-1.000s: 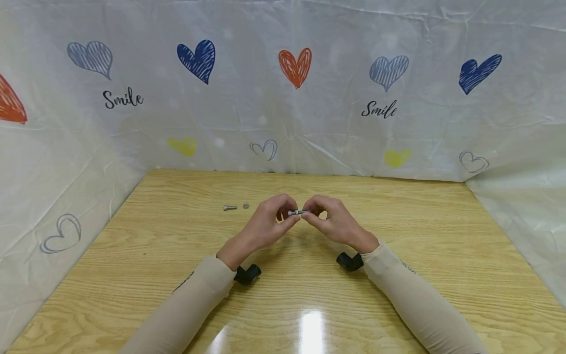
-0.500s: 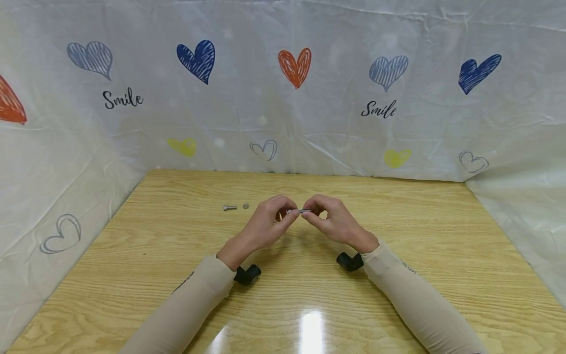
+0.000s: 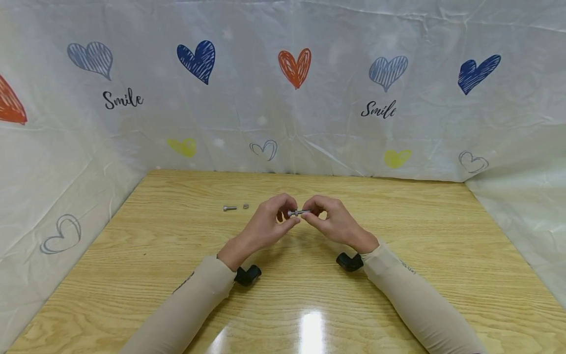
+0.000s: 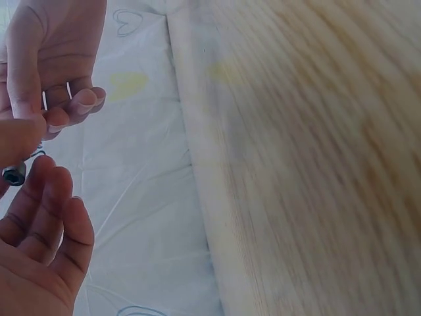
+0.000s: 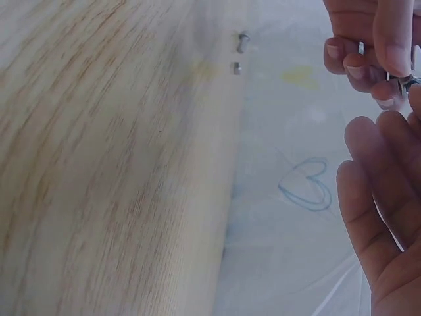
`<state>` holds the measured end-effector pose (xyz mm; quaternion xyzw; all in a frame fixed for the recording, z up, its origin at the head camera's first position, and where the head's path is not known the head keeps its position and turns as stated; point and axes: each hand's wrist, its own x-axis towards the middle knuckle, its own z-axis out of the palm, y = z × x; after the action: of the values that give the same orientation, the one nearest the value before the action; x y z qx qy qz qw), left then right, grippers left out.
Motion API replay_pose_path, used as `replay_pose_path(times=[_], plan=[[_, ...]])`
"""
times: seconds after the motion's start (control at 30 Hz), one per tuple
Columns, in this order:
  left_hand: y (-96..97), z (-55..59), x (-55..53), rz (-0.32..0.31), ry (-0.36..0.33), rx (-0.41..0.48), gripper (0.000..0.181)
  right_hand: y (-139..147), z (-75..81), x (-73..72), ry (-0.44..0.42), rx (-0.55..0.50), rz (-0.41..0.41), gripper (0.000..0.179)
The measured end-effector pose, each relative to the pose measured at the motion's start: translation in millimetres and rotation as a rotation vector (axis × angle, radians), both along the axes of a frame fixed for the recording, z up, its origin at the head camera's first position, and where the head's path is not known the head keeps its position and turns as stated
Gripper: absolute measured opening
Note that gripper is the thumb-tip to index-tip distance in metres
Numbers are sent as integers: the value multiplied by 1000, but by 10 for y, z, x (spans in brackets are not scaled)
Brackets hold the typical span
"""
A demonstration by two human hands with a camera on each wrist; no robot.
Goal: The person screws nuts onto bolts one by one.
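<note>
In the head view, a small silver socket-head bolt [image 3: 306, 211] lies level between my hands, head to the left. A hex nut [image 3: 296, 213] sits around its shank, near the head. My right hand [image 3: 335, 220] pinches the bolt's far end between thumb and fingers. Around the nut curl the fingers of my left hand [image 3: 268, 222], the thumb lowered slightly so bolt head and nut show. The left wrist view shows the bolt head [image 4: 13, 175] with its hex socket, close to the left fingers [image 4: 58, 184]. Fingers partly hide the threads.
Left of my hands, a loose bolt [image 3: 230, 208] and a loose nut [image 3: 245, 206] lie on the wooden table [image 3: 177, 275]. A pale cloth [image 3: 331, 132] with printed hearts hangs at the back and sides. Black mounts [image 3: 248, 275] stick out from both wrists.
Half a second ago the left thumb covered the nut and bolt head; it has dropped away and they show again. The right hand keeps its place, as do the loose bolt and nut.
</note>
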<state>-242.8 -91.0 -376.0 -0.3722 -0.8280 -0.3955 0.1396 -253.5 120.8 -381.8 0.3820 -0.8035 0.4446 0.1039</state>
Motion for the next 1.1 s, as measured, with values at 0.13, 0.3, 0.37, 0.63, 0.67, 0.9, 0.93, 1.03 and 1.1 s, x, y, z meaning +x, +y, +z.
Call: replay_pose_path(times=[0.13,0.3,0.37,0.63,0.67,0.9,0.93,1.03,1.1], plan=[[6,7,2,6,5,0,16,-2,-2,0,7,-4,8,4],[-1,3,-5,11,-5,-1,14,-9,-2,-3,10,-7,15,3],[-5,-3,-6,12,-9,-5,12,-7,-2,-3,9,-6,16,3],[-18,-17,-4,11,-36,-16,5,-2,-10,-4,15,-5,12,3],[-19,-17,-3,13,-41,-17,5,-3,-10,-5,17,-6,12,3],[-21,-9,1,32,-69,-35,14,-6,-10,-7,15,-5,2,8],[-21,-9,2,37,-72,-40,16,-6,-11,-6,13,-6,4,10],[-21,-8,6,43,-79,-48,20,-6,-9,0,7,-9,9,13],[-22,-11,7,44,-84,-46,20,-5,-10,2,6,-12,11,12]])
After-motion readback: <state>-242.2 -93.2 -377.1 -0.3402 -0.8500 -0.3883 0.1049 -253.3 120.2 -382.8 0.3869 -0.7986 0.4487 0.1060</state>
